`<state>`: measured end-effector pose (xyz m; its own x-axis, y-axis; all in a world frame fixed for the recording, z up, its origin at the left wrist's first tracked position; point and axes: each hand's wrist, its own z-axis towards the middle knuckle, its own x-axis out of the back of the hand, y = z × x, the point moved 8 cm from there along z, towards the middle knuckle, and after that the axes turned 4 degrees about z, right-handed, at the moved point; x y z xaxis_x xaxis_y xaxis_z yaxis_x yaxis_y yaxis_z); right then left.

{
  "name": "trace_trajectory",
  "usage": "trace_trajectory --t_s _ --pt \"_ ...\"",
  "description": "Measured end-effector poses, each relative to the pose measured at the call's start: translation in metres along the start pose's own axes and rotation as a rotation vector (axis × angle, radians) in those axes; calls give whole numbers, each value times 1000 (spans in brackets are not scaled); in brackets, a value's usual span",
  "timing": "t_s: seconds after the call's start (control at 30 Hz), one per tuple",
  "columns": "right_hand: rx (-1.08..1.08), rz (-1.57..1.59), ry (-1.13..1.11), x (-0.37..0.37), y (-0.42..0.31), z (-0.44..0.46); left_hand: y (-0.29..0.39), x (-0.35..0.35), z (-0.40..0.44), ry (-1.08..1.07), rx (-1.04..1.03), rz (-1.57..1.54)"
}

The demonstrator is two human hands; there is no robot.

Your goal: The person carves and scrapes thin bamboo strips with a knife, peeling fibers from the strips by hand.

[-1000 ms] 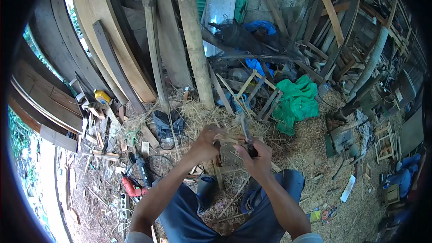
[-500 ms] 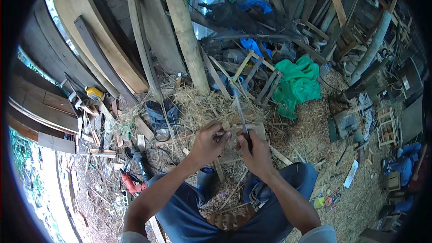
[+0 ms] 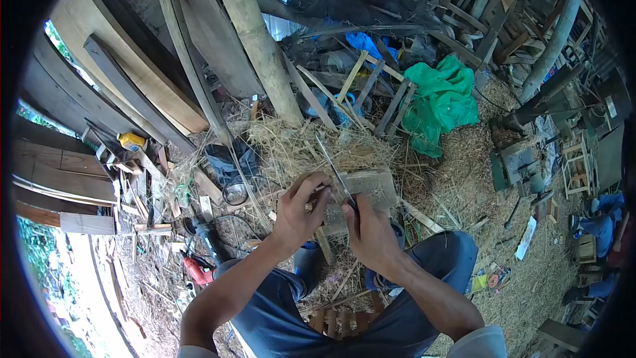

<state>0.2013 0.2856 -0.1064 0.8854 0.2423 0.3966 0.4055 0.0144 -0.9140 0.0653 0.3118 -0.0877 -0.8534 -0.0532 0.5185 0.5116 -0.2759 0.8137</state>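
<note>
My right hand [image 3: 371,232] is closed round the dark handle of a long thin knife [image 3: 333,170], whose blade points up and to the left. Just left of it, my left hand [image 3: 299,211] has its fingers curled together; what they hold, if anything, is too small to make out. Beyond both hands a flat wooden block [image 3: 371,189] lies on the straw-covered ground, partly hidden by the hands and the knife.
A red power tool [image 3: 197,270] and a dark grinder [image 3: 211,242] lie at the left. Green plastic sheeting [image 3: 440,103] is ahead on the right, beside a small wooden frame. Posts and planks lean ahead left. Another person [image 3: 599,225] is at the far right.
The view has shifted, so the surroundings sit higher and further left. The knife blade now tilts more to the left, and the wooden block shows more clearly. Both hands remain close together.
</note>
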Motion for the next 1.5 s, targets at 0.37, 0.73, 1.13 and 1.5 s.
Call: trace_trajectory --t_s 0.37,0.73,1.13,1.5 --pt "47 -139 32 -6 -4 5 14 3 -2 63 -246 157" --pt "118 -221 79 -6 -15 0 22 3 -9 76 -290 198" --pt "102 -208 62 -5 -11 -1 24 2 -9 93 -320 220" --pt "130 -339 87 -10 -10 -2 12 3 -14 52 -349 227"
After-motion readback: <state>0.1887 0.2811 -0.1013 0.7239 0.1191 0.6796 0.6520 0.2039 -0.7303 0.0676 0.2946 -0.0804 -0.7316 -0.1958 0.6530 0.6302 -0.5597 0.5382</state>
